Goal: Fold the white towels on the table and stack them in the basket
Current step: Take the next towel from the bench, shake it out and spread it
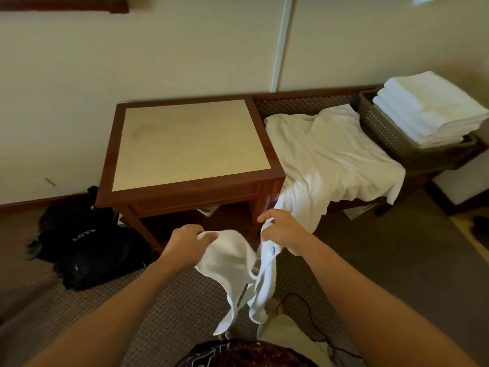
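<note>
Hands raised before a wooden table (185, 144): left hand (189, 243) and right hand (281, 230) each pinch a small white towel (230, 263), which hangs between them (unfolded). Folded towels (428, 109) fill the basket (381, 125) at far right.

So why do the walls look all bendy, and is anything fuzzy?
Head view: the wide lens bends the white strip on the wall and stretches the arms; the towel held in both hands looks slightly soft; the stacked towels glow brightest in warm, even light.

Bare forearms, no sleeves, dark patterned garment (246, 353) w/ pale print
</note>
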The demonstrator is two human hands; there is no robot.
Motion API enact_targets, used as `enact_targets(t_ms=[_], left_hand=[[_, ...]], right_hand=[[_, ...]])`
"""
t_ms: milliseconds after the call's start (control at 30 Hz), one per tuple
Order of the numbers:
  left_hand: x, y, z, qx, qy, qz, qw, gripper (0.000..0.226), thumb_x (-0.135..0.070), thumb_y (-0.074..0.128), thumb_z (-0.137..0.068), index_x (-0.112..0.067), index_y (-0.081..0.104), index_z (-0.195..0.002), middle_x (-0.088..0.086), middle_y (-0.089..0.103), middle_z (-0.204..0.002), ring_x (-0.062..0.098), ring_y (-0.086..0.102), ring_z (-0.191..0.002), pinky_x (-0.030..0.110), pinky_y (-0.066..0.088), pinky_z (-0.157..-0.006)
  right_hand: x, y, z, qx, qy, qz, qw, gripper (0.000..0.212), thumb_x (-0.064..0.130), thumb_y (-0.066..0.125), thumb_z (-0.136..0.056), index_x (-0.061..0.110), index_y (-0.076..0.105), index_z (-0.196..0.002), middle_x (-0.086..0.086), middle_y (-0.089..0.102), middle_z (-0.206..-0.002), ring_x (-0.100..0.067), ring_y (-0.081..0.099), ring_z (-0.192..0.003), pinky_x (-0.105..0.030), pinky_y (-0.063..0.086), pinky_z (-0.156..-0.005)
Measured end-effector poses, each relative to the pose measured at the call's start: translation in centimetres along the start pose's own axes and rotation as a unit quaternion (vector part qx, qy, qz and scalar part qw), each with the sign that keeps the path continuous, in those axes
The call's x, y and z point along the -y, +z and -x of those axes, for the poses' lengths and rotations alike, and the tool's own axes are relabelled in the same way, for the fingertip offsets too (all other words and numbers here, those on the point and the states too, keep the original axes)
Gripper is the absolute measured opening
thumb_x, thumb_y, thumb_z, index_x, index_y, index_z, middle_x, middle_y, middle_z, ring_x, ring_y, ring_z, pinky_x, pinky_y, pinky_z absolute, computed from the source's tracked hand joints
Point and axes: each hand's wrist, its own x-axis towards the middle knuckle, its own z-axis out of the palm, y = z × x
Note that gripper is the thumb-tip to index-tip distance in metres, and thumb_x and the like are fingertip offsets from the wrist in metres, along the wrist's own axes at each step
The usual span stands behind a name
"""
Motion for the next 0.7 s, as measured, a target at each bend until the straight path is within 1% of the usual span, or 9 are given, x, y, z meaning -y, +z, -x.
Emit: enact_targets(t_ms=[67,200,300,367,467,567,633,667,700], left_hand=[[-0.9,0.0,0.4,-0.018,-0.014,0.039,0.999,0.04,-0.048,0.062,-0.098,-0.013,0.063,-0.081,0.002,0.063,-0.077,0.016,0.058,-0.064,0.026,0.044,-0.054],[-2.7,0.5,1.5,-0.03,-0.008,0.126,0.992,0.016,-0.042,0.06,-0.1,-0.031,0.055,-0.11,-0.005,0.062,-0.1,0.015,0.066,-0.08,0.031,0.053,-0.06],[-3.4,0.8,1.8,-0.003,0.053,0.157,0.986,0.004,-0.033,0.057,-0.102,-0.031,0.059,-0.101,-0.003,0.067,-0.1,0.016,0.067,-0.082,0.028,0.054,-0.062],[-3.3,0.6,1.8,0.002,0.071,0.174,0.982,0.007,-0.029,0.059,-0.101,-0.03,0.064,-0.096,-0.003,0.07,-0.095,0.018,0.069,-0.083,0.029,0.056,-0.064],[-2.6,0.1,1.8,0.037,0.057,0.231,0.971,0.018,-0.014,0.068,-0.09,-0.028,0.071,-0.101,0.002,0.074,-0.094,0.029,0.071,-0.089,0.047,0.06,-0.078],[-1.7,-0.1,1.9,0.067,0.091,0.232,0.966,0.032,-0.008,0.075,-0.087,-0.024,0.071,-0.114,-0.003,0.077,-0.101,0.014,0.075,-0.092,0.041,0.062,-0.085],[-1.4,-0.3,1.8,0.042,0.132,0.162,0.977,0.026,-0.01,0.067,-0.095,-0.026,0.073,-0.115,-0.007,0.077,-0.093,0.005,0.07,-0.074,0.028,0.06,-0.072],[-1.3,-0.4,1.7,0.031,0.154,0.118,0.981,0.027,-0.01,0.061,-0.098,-0.028,0.075,-0.111,-0.008,0.076,-0.087,0.006,0.063,-0.062,0.025,0.054,-0.062],[-1.2,-0.5,1.5,0.021,0.18,0.076,0.981,0.029,-0.008,0.058,-0.099,-0.029,0.076,-0.106,-0.008,0.074,-0.084,0.008,0.059,-0.06,0.026,0.049,-0.057]], right_hand=[[0.5,1.0,0.1,0.038,0.004,-0.037,0.999,0.042,-0.008,0.074,-0.08,0.02,0.066,-0.109,-0.009,0.057,-0.111,-0.019,0.059,-0.094,-0.028,0.052,-0.072],[1.4,2.8,0.6,0.064,0.007,-0.131,0.989,0.044,-0.012,0.079,-0.076,0.016,0.07,-0.109,-0.009,0.067,-0.102,-0.022,0.066,-0.094,-0.031,0.055,-0.071],[1.9,3.8,0.8,0.076,-0.01,-0.195,0.978,0.05,-0.021,0.077,-0.071,0.01,0.07,-0.11,-0.019,0.072,-0.102,-0.036,0.07,-0.1,-0.046,0.06,-0.084],[2.1,4.3,0.8,0.062,-0.034,-0.178,0.981,0.05,-0.02,0.079,-0.07,0.009,0.068,-0.109,-0.02,0.074,-0.101,-0.035,0.073,-0.096,-0.047,0.062,-0.083],[1.8,4.6,0.8,0.02,-0.05,-0.176,0.983,0.048,-0.016,0.082,-0.069,0.011,0.068,-0.105,-0.013,0.076,-0.099,-0.028,0.075,-0.093,-0.049,0.062,-0.084],[1.7,4.2,0.8,0.015,-0.036,-0.203,0.978,0.051,-0.018,0.082,-0.068,0.011,0.067,-0.108,-0.013,0.076,-0.099,-0.027,0.075,-0.095,-0.049,0.062,-0.086],[1.9,4.0,0.8,0.021,-0.045,-0.194,0.98,0.051,-0.019,0.081,-0.068,0.01,0.068,-0.107,-0.012,0.077,-0.099,-0.027,0.075,-0.095,-0.05,0.062,-0.087],[2.0,3.9,0.8,0.018,-0.057,-0.176,0.983,0.05,-0.019,0.081,-0.068,0.01,0.069,-0.106,-0.012,0.077,-0.099,-0.026,0.075,-0.094,-0.05,0.062,-0.086],[2.2,3.9,0.7,0.012,-0.072,-0.153,0.986,0.049,-0.017,0.082,-0.067,0.012,0.069,-0.104,-0.011,0.077,-0.098,-0.025,0.075,-0.093,-0.05,0.062,-0.086]])
